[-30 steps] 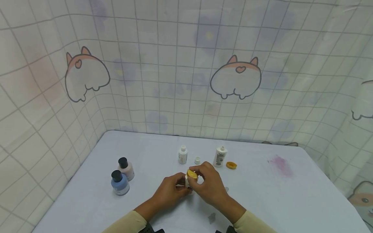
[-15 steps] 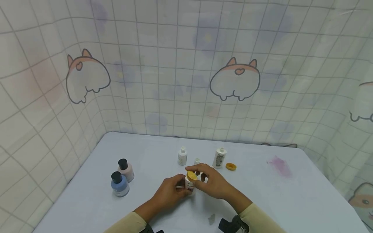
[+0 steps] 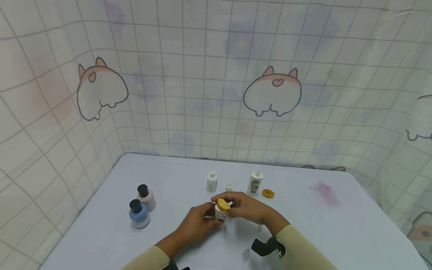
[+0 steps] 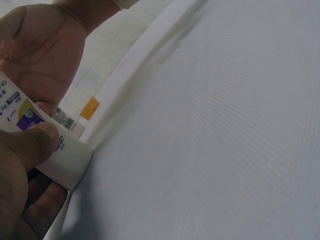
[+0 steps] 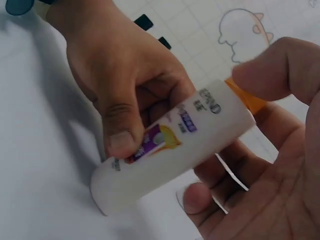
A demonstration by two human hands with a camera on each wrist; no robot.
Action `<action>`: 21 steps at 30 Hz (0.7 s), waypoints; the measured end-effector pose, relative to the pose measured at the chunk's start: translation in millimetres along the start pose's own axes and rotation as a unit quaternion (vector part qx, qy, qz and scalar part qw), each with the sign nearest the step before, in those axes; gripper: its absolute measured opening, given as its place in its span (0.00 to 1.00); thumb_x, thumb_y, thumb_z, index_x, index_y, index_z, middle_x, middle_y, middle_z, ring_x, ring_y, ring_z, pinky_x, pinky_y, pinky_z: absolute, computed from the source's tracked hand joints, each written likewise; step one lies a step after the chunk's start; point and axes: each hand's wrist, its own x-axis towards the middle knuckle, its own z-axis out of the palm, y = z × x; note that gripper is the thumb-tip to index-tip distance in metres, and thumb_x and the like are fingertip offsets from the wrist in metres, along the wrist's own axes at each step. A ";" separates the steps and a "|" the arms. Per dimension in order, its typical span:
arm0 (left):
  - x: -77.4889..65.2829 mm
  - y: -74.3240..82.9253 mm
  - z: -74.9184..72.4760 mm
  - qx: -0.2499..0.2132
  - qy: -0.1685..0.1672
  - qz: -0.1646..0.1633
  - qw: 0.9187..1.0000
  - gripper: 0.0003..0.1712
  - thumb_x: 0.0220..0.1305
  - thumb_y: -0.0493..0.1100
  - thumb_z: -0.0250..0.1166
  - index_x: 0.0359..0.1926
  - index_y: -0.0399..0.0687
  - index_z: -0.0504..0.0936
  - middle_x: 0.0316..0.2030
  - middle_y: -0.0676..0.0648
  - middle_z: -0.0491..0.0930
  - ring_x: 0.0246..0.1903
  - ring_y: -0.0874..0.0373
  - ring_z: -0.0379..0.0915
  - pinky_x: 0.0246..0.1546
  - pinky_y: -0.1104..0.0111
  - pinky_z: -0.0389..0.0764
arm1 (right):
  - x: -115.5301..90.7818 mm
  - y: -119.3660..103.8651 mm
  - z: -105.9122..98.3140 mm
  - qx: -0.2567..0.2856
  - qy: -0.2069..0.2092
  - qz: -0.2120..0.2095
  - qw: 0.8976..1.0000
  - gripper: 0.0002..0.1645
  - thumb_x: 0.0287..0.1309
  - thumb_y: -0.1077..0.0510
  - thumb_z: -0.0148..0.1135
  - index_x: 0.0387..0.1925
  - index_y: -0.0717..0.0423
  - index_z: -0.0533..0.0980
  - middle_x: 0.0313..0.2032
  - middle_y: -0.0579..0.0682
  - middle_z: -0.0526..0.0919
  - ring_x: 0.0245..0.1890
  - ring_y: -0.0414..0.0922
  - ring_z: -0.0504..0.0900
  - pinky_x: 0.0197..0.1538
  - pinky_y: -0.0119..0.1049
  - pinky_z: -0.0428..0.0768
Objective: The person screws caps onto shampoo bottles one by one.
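A white plastic bottle (image 3: 221, 215) with a purple and yellow label stands upright at the front middle of the table, topped by an orange-yellow cap (image 3: 222, 204). My left hand (image 3: 197, 223) grips the bottle low down, thumb over the label in the right wrist view. From the other side my right hand (image 3: 249, 208) pinches the cap; its thumb lies against the cap (image 5: 244, 97). The rest of that hand's fingers curve behind the bottle (image 5: 150, 182). In the left wrist view, the bottle's base (image 4: 72, 162) is right at the white tabletop.
Behind the hands stand a small white bottle (image 3: 212, 182) and a larger white bottle (image 3: 254, 183) with dark print. A loose yellow cap (image 3: 268, 193) and a small white cap (image 3: 228, 187) lie near them. Blue (image 3: 139, 216) and pale pink (image 3: 149, 200) black-capped bottles stand at left.
My right hand has turned round the cap, its wrist and forearm swinging to the right. The left hand keeps its grip, and the bottle stays in place.
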 end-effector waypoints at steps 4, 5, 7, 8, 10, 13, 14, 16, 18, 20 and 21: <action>-0.1 -0.2 0.0 -0.001 -0.004 -0.006 1.000 0.26 0.61 0.43 0.77 0.57 0.44 0.79 0.49 0.54 0.84 0.51 0.61 0.81 0.51 0.74 0.82 | 2.0 1.3 -7.8 -0.001 -0.030 0.014 0.999 0.33 0.64 0.58 0.65 0.71 0.47 0.72 0.68 0.46 0.74 0.68 0.47 0.68 0.68 0.44 0.70; -0.3 -0.2 -0.1 -0.002 -0.005 -0.005 1.000 0.26 0.61 0.43 0.77 0.57 0.44 0.79 0.49 0.53 0.84 0.51 0.60 0.81 0.51 0.73 0.82 | 2.7 1.0 -9.4 -0.007 -0.034 0.018 0.999 0.33 0.64 0.57 0.66 0.70 0.45 0.73 0.68 0.45 0.74 0.69 0.47 0.68 0.69 0.45 0.68; -0.4 0.3 -0.3 -0.001 -0.006 -0.005 1.000 0.26 0.61 0.43 0.77 0.58 0.44 0.79 0.49 0.53 0.84 0.51 0.60 0.81 0.51 0.73 0.82 | 4.3 0.5 -12.1 -0.014 -0.039 0.025 0.999 0.33 0.64 0.56 0.68 0.69 0.43 0.74 0.68 0.43 0.73 0.70 0.46 0.66 0.70 0.47 0.67; -0.5 0.5 -0.3 0.000 -0.006 -0.004 1.000 0.26 0.61 0.43 0.77 0.57 0.44 0.79 0.48 0.54 0.84 0.51 0.60 0.81 0.51 0.73 0.82 | 5.1 0.3 -12.9 -0.017 -0.039 0.026 0.999 0.33 0.63 0.56 0.70 0.69 0.43 0.74 0.68 0.42 0.73 0.70 0.46 0.66 0.70 0.47 0.67; -0.6 0.9 -0.3 0.002 -0.005 -0.002 1.000 0.26 0.60 0.43 0.77 0.57 0.45 0.79 0.48 0.54 0.85 0.50 0.61 0.81 0.51 0.73 0.82 | 6.4 0.3 -14.0 -0.017 -0.035 0.026 0.999 0.32 0.62 0.58 0.72 0.67 0.44 0.76 0.67 0.43 0.75 0.68 0.47 0.67 0.68 0.47 0.69; -0.4 1.2 0.2 0.004 -0.005 0.000 1.000 0.24 0.60 0.43 0.77 0.55 0.45 0.79 0.48 0.54 0.85 0.50 0.61 0.81 0.51 0.73 0.82 | 7.6 1.9 -13.7 -0.007 -0.021 0.023 0.999 0.33 0.58 0.60 0.74 0.65 0.49 0.78 0.64 0.46 0.77 0.62 0.49 0.70 0.62 0.45 0.74; -0.5 1.3 0.4 0.004 -0.005 -0.001 1.000 0.24 0.60 0.43 0.77 0.55 0.46 0.80 0.48 0.54 0.85 0.50 0.61 0.81 0.51 0.73 0.82 | 7.9 2.8 -13.2 -0.004 -0.015 0.021 1.000 0.33 0.57 0.61 0.75 0.65 0.51 0.78 0.63 0.47 0.78 0.60 0.50 0.71 0.60 0.43 0.75; -0.5 1.4 0.5 0.003 -0.004 -0.001 1.000 0.23 0.60 0.43 0.77 0.54 0.47 0.80 0.47 0.55 0.84 0.49 0.61 0.81 0.51 0.73 0.82 | 7.8 4.2 -11.8 0.007 -0.002 0.017 1.000 0.33 0.55 0.63 0.76 0.63 0.55 0.78 0.61 0.50 0.79 0.56 0.51 0.72 0.57 0.42 0.77; -0.4 1.4 0.3 0.002 -0.002 -0.002 1.000 0.22 0.60 0.42 0.77 0.53 0.48 0.80 0.46 0.55 0.84 0.48 0.62 0.82 0.50 0.73 0.82 | 7.8 4.9 -9.6 0.016 0.011 0.012 1.000 0.32 0.53 0.64 0.76 0.62 0.58 0.79 0.58 0.52 0.80 0.53 0.50 0.73 0.53 0.41 0.78; 0.0 1.3 0.2 0.001 0.000 -0.003 1.000 0.21 0.60 0.42 0.77 0.52 0.49 0.80 0.44 0.57 0.84 0.48 0.62 0.82 0.50 0.73 0.82 | 8.2 5.8 -7.7 0.026 0.024 0.008 0.999 0.31 0.52 0.65 0.77 0.59 0.60 0.78 0.55 0.53 0.80 0.51 0.50 0.75 0.52 0.40 0.79; 0.3 1.2 0.1 0.000 0.001 -0.003 1.000 0.21 0.60 0.42 0.77 0.52 0.50 0.81 0.44 0.57 0.84 0.47 0.63 0.81 0.50 0.74 0.82 | 8.2 5.7 -6.6 0.029 0.029 0.007 0.999 0.31 0.52 0.65 0.77 0.58 0.61 0.78 0.54 0.54 0.80 0.51 0.49 0.75 0.52 0.41 0.78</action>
